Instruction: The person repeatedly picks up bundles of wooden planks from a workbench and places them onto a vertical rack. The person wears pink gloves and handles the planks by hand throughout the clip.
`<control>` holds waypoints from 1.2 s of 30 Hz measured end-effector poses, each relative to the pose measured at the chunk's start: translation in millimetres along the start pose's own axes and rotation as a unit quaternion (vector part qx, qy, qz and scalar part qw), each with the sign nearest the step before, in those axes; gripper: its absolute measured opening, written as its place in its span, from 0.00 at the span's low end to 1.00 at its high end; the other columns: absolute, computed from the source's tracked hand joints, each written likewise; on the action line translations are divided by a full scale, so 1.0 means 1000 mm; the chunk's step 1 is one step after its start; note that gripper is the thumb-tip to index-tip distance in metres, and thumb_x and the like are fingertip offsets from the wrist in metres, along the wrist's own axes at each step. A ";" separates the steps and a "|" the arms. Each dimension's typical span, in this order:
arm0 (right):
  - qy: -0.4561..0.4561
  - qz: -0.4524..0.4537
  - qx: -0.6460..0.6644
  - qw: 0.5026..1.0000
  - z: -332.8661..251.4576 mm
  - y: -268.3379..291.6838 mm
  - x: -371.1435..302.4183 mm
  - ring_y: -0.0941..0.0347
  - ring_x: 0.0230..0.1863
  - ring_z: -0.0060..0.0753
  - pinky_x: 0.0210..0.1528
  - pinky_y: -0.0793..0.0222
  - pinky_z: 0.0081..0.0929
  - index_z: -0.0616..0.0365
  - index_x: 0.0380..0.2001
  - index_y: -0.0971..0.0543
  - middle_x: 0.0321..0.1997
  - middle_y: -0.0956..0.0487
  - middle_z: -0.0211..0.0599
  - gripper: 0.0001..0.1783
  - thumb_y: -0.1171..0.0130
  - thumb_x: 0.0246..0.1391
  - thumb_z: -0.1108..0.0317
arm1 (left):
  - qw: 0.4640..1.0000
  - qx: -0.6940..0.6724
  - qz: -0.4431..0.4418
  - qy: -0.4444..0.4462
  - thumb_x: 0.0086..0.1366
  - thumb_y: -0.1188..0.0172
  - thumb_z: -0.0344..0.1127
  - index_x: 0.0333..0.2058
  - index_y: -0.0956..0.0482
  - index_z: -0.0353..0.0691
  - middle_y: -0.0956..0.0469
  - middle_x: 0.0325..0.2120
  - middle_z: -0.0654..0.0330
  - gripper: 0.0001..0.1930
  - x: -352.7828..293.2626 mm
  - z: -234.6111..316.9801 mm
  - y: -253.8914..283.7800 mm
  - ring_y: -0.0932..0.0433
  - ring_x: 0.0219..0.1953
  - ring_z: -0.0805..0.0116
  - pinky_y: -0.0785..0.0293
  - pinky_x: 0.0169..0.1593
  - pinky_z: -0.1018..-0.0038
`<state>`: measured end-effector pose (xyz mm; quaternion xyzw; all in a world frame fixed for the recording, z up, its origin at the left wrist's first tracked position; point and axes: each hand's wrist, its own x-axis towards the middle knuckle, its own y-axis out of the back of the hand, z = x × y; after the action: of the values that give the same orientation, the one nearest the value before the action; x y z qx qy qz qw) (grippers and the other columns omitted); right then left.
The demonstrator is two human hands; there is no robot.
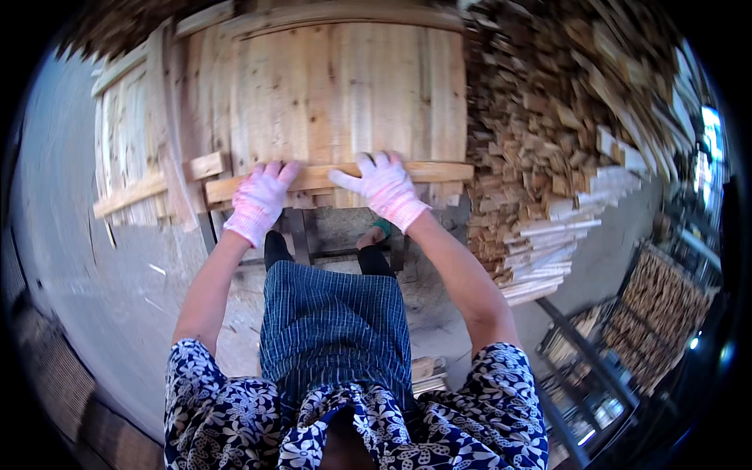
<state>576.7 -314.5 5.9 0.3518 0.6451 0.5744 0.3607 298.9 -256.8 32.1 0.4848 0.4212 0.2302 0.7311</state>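
A panel of pale planks (345,94) lies in front of me, with a wooden batten (313,178) across its near edge. My left hand (261,200), in a white and pink knitted glove, is closed over the batten toward its left end. Farther right, my right hand (381,189), gloved alike, has its fingers over the same batten and its thumb stretched along it to the left. The fingertips of both hands reach past the batten's far side. Another batten lies across the panel's far edge.
A second plank panel (125,145) with its own batten (149,192) adjoins on the left, with a loose slat slanting over it. Piled wood offcuts (540,117) rise on the right. A dark metal frame (298,235) stands under the panel. Stacked wood (658,313) is at lower right.
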 end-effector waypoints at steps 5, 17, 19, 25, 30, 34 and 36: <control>-0.059 0.024 0.078 0.995 -0.007 -0.008 -0.004 0.26 0.56 0.49 0.64 0.38 0.58 0.16 0.61 0.26 0.53 0.23 0.42 0.26 0.53 0.63 0.61 | 0.999 0.000 0.038 -0.020 0.61 0.34 0.44 0.62 0.29 0.46 0.24 0.54 0.52 0.31 0.010 -0.002 -0.020 0.25 0.55 0.45 0.25 0.57 0.54; -0.638 0.130 0.430 0.626 -0.098 -0.072 -0.350 0.28 0.60 0.58 0.66 0.33 0.45 0.56 0.63 0.27 0.57 0.22 0.58 0.29 0.44 0.57 0.64 | 0.892 -0.208 -0.258 -0.307 0.64 0.39 0.40 0.63 0.31 0.35 0.25 0.56 0.42 0.30 0.003 0.269 -0.060 0.26 0.61 0.47 0.32 0.66 0.59; -0.739 0.197 0.393 0.510 -0.103 -0.136 -0.449 0.29 0.65 0.57 0.68 0.34 0.43 0.56 0.61 0.24 0.63 0.24 0.58 0.27 0.43 0.58 0.65 | 0.845 -0.200 -0.365 -0.334 0.65 0.40 0.42 0.63 0.31 0.36 0.26 0.58 0.42 0.30 -0.003 0.345 -0.093 0.28 0.63 0.48 0.33 0.67 0.60; -0.884 0.192 0.206 0.373 -0.022 -0.226 -0.699 0.22 0.49 0.65 0.53 0.29 0.54 0.54 0.62 0.28 0.47 0.19 0.63 0.27 0.48 0.61 0.59 | 0.771 -0.138 -0.463 -0.415 0.65 0.39 0.39 0.67 0.35 0.34 0.28 0.62 0.44 0.33 -0.010 0.559 -0.229 0.28 0.65 0.52 0.34 0.69 0.64; -0.925 0.171 0.220 0.260 0.025 -0.275 -0.813 0.33 0.68 0.66 0.68 0.36 0.50 0.55 0.74 0.42 0.68 0.30 0.64 0.46 0.43 0.61 0.42 | 0.793 -0.193 -0.481 -0.319 0.64 0.37 0.49 0.71 0.43 0.37 0.34 0.67 0.42 0.42 0.014 0.693 -0.337 0.37 0.71 0.48 0.41 0.72 0.64; -0.888 0.275 0.347 0.122 0.049 -0.304 -0.812 0.41 0.74 0.61 0.72 0.42 0.45 0.64 0.75 0.47 0.75 0.38 0.62 0.58 0.42 0.57 0.32 | 0.862 -0.166 -0.421 -0.226 0.61 0.31 0.50 0.74 0.53 0.36 0.41 0.70 0.41 0.52 0.017 0.733 -0.403 0.41 0.73 0.47 0.45 0.74 0.62; -0.865 0.305 0.385 0.104 0.053 -0.313 -0.807 0.44 0.77 0.59 0.74 0.46 0.42 0.69 0.75 0.48 0.77 0.41 0.62 0.63 0.42 0.55 0.28 | 0.887 -0.142 -0.384 -0.212 0.60 0.29 0.51 0.73 0.60 0.32 0.50 0.72 0.38 0.58 0.005 0.745 -0.426 0.47 0.74 0.44 0.50 0.75 0.61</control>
<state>1007.5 -1018.9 -260.4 0.8689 -0.1312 -0.3830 0.2848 895.7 -817.3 -224.2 0.2132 0.3721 -0.1193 0.8954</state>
